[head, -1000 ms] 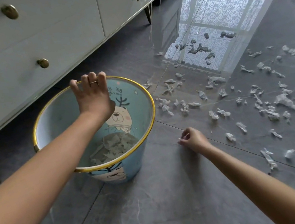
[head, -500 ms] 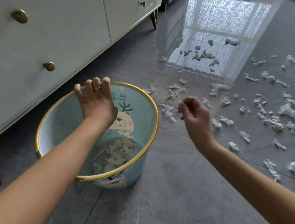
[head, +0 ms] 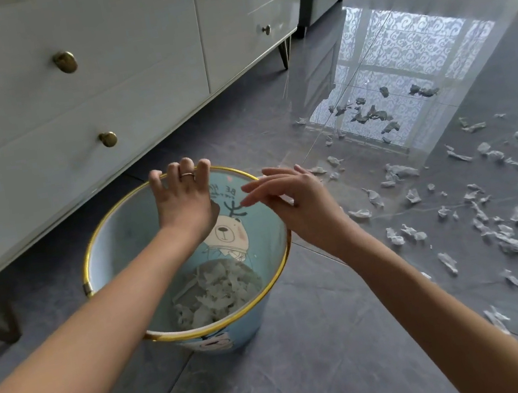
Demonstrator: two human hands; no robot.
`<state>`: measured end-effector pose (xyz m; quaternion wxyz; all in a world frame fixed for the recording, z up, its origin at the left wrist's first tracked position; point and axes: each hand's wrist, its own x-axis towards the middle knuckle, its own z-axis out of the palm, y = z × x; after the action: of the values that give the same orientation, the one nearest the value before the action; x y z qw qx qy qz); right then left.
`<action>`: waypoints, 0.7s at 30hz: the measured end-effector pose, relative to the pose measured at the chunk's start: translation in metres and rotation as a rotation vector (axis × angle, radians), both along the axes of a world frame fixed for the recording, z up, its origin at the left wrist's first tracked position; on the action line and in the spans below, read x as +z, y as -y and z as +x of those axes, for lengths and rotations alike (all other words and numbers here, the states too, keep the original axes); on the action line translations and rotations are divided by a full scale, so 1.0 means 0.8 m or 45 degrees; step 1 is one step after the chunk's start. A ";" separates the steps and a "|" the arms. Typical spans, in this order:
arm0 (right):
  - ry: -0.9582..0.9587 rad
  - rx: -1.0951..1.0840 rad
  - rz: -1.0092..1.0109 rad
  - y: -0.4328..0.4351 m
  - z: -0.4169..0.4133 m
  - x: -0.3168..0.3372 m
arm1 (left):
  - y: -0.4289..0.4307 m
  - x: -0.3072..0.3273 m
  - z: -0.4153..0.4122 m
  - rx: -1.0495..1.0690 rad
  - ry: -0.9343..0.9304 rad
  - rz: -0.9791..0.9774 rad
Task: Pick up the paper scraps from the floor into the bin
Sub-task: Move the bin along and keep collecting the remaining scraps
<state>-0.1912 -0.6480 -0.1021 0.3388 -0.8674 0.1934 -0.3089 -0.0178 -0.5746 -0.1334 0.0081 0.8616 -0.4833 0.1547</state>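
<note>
A light blue bin (head: 103,256) with a gold rim and a bear picture stands on the grey tile floor. My left hand (head: 185,202) grips its far rim, fingers curled over the edge. My right hand (head: 296,203) hovers over the bin's right side with fingers spread and nothing visible in them. A heap of white paper scraps (head: 215,292) lies at the bottom of the bin. Several more paper scraps (head: 495,225) are scattered over the floor to the right.
A white drawer cabinet (head: 95,86) with brass knobs stands on legs close behind the bin. A bright window reflection (head: 401,69) glares on the tiles at the back right, with dark-looking scraps in it. Bare grey floor (head: 312,359) lies in front of the bin.
My right hand rose from the floor, moved left over the bin and spread its fingers. My left hand stayed on the rim. The view tilted up a little.
</note>
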 end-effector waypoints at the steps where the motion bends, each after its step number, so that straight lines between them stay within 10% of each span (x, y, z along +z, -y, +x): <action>1: 0.068 0.032 0.050 0.001 -0.001 -0.002 | 0.001 0.001 0.001 -0.002 -0.008 -0.012; 11: 0.348 -0.429 0.771 0.063 -0.007 -0.046 | 0.003 0.010 0.029 0.056 -0.127 -0.086; 21: -0.770 -0.443 0.458 0.140 -0.010 -0.191 | 0.041 0.020 0.089 0.207 -0.212 -0.120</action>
<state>-0.1989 -0.7602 -0.2553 0.3556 -0.8004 0.4796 -0.0532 0.0537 -0.6072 -0.1177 0.0762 0.9066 -0.4016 0.1053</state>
